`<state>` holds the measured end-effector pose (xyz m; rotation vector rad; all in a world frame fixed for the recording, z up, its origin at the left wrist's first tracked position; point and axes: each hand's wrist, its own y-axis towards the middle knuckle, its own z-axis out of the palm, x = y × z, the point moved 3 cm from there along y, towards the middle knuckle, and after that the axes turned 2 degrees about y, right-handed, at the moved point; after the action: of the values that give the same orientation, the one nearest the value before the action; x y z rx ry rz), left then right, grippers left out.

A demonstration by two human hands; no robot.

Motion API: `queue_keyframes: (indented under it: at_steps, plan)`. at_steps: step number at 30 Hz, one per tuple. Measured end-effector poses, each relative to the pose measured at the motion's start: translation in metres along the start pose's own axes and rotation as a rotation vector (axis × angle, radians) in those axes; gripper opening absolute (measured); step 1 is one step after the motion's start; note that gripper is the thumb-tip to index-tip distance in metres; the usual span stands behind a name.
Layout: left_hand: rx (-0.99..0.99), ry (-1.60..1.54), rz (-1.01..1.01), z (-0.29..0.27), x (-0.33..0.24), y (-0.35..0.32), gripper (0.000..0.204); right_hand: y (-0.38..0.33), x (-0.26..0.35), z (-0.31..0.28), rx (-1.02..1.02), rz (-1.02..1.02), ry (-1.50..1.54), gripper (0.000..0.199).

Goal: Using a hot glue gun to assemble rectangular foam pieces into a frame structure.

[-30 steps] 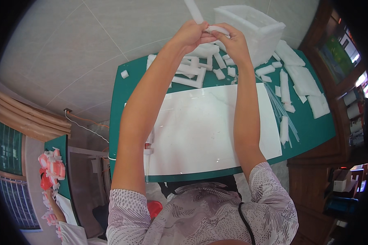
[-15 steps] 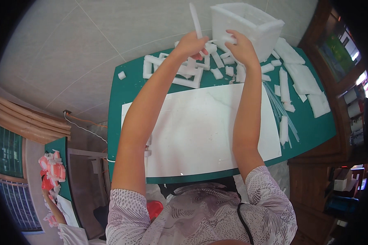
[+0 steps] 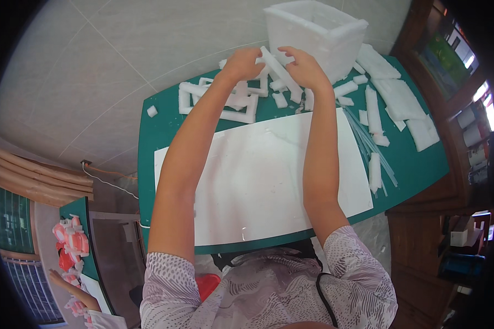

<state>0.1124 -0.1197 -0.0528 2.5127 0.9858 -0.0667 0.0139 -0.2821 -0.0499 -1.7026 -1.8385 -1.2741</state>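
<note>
My left hand is closed at the upper end of a white foam strip, its fingertips partly hidden behind the hand. The strip slants down to the right between my hands, its lower end over the loose pieces. Beside it, my right hand has thumb and forefinger apart, with nothing visible between them. White foam frames lie under and left of my left hand. Right behind my right hand stands a large white open-topped foam box.
A white board covers the near part of the green table. Foam slabs, short foam pieces and thin translucent sticks lie around it. At far left, another person's arm reaches over a second table with pink-and-white pieces.
The foam strip has swung from upright to slanting down rightward between my hands. The small white piece at my right fingertips no longer shows there. The view has shifted slightly.
</note>
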Motion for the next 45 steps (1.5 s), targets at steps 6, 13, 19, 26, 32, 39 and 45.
queue_keyframes:
  at_steps: [6, 13, 19, 26, 32, 39, 45]
  plan:
    - [0.307, -0.026, -0.210, 0.012, 0.012, 0.002, 0.050, 0.002, -0.019, 0.023, 0.139, -0.053, -0.234, 0.030]
    - [0.270, 0.100, -0.134, -0.007, 0.025, -0.005, 0.034, 0.002, -0.035, 0.040, 0.291, 0.248, -0.164, 0.027]
    - [0.214, 0.069, -0.104, -0.043, 0.037, -0.011, 0.028, 0.003, -0.042, 0.036, 0.289, 0.285, -0.204, 0.029]
    - [0.049, -0.041, -0.190, -0.083, 0.049, -0.027, 0.028, 0.004, -0.040, 0.035, 0.222, 0.238, -0.298, 0.022]
    - [-0.154, -0.187, -0.123, -0.104, 0.037, -0.044, 0.027, 0.012, -0.021, 0.035, -0.153, -0.093, -0.205, 0.029]
    - [-0.088, -0.184, -0.130, -0.108, 0.037, -0.064, 0.025, 0.064, -0.019, 0.063, 0.048, 0.163, -0.397, 0.050]
    - [-0.129, -0.187, -0.088, -0.106, 0.036, -0.070, 0.025, 0.077, -0.062, 0.090, 0.246, 0.088, -0.373, 0.050]
